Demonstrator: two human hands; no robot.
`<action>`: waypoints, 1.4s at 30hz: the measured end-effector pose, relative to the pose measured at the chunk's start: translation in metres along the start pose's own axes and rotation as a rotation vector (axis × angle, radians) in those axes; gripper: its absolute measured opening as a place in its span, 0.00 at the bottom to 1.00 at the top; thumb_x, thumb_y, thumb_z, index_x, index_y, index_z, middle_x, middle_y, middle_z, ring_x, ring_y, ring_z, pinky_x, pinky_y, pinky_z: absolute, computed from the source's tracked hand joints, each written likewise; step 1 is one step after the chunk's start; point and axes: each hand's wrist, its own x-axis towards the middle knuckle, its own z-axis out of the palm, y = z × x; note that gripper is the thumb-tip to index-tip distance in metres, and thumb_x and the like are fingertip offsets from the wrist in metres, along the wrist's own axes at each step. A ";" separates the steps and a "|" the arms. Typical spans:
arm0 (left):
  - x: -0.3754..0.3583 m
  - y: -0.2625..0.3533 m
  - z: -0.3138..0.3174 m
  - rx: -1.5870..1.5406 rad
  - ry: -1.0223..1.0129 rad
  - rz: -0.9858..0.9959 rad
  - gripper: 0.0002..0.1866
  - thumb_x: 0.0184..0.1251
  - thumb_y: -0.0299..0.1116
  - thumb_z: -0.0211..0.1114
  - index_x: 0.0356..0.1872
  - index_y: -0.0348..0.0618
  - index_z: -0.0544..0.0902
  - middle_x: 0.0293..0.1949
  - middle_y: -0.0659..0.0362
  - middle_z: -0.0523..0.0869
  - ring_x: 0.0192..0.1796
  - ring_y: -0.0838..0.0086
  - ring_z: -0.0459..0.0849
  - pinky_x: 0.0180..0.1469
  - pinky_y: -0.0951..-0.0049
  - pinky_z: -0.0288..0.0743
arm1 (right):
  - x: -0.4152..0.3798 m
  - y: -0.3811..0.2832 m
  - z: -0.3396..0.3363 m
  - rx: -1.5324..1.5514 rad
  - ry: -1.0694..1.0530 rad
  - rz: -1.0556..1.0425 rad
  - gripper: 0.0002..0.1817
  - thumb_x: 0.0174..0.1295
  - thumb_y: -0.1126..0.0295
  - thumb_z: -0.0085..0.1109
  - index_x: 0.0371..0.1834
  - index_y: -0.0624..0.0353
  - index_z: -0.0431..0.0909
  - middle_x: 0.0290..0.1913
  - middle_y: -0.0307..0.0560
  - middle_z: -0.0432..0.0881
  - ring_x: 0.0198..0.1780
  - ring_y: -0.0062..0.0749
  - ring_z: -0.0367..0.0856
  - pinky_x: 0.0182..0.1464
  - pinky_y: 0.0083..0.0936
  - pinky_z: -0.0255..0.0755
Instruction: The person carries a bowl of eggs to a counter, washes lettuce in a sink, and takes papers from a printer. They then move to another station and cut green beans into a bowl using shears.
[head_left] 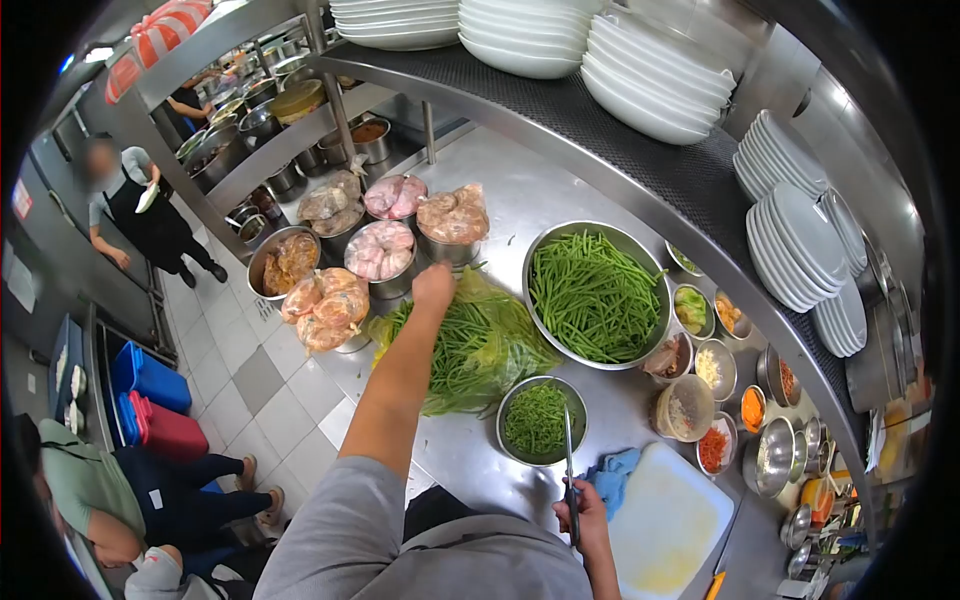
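My left hand (435, 288) is closed at the upper edge of a clear yellowish plastic bag (525, 345), its fingers mostly hidden from above. Long green beans (455, 350) fill the bag. In my right hand (590, 515) is a black-handled knife (568, 455), its narrow blade pointing away from me over the rim of a small steel bowl (505, 445). Cut green beans (535, 420) lie in that bowl. Behind it stands a large steel bowl (535, 325) heaped with whole green beans. A blue cloth (612, 475) lies beside my right hand.
A white cutting board (670, 530) and an orange-handled knife (716, 585) lie at right. Small ingredient bowls (715, 370) line the counter under a shelf of plates (795, 235). Bagged meat (380, 250) stands in pots at left. Co-workers (140, 205) occupy the aisle.
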 end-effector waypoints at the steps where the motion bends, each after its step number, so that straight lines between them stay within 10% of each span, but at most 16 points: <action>1: -0.002 -0.004 0.002 -0.030 0.092 0.060 0.10 0.68 0.33 0.58 0.38 0.43 0.86 0.42 0.51 0.88 0.48 0.55 0.89 0.49 0.55 0.83 | 0.001 0.000 0.001 0.000 -0.007 -0.003 0.34 0.55 0.74 0.77 0.65 0.59 0.70 0.26 0.39 0.79 0.21 0.19 0.73 0.20 0.19 0.68; 5: 0.005 -0.006 0.029 0.143 0.222 0.249 0.10 0.68 0.31 0.56 0.38 0.43 0.86 0.40 0.53 0.86 0.46 0.56 0.89 0.45 0.55 0.84 | -0.002 0.005 0.003 -0.014 -0.045 0.055 0.35 0.55 0.73 0.78 0.66 0.60 0.70 0.26 0.38 0.79 0.21 0.18 0.72 0.21 0.20 0.67; 23: 0.062 0.067 0.035 0.121 -0.250 -0.031 0.11 0.68 0.30 0.58 0.40 0.40 0.89 0.49 0.45 0.89 0.52 0.54 0.89 0.49 0.55 0.84 | 0.000 0.007 0.006 0.055 0.056 0.074 0.32 0.57 0.77 0.75 0.64 0.60 0.71 0.26 0.38 0.79 0.22 0.18 0.72 0.22 0.19 0.67; 30: 0.045 0.068 0.038 0.227 -0.043 0.206 0.11 0.67 0.31 0.59 0.40 0.43 0.90 0.47 0.49 0.88 0.47 0.60 0.89 0.45 0.58 0.85 | -0.001 0.000 0.011 0.063 0.042 0.052 0.33 0.56 0.76 0.76 0.64 0.62 0.71 0.24 0.36 0.77 0.22 0.18 0.72 0.22 0.19 0.66; 35: 0.008 0.085 -0.009 -0.306 0.440 0.425 0.03 0.64 0.30 0.66 0.35 0.44 0.86 0.45 0.51 0.88 0.46 0.59 0.83 0.46 0.59 0.80 | -0.011 -0.003 0.010 0.036 0.043 0.027 0.34 0.56 0.74 0.78 0.64 0.62 0.71 0.24 0.35 0.76 0.22 0.18 0.72 0.23 0.19 0.67; 42: -0.094 0.078 -0.096 -1.580 -0.103 -0.073 0.10 0.77 0.31 0.60 0.52 0.37 0.74 0.40 0.55 0.86 0.46 0.67 0.87 0.50 0.68 0.80 | -0.004 0.004 0.000 -0.173 0.087 -0.119 0.35 0.53 0.72 0.80 0.64 0.59 0.71 0.33 0.36 0.79 0.32 0.20 0.78 0.31 0.20 0.74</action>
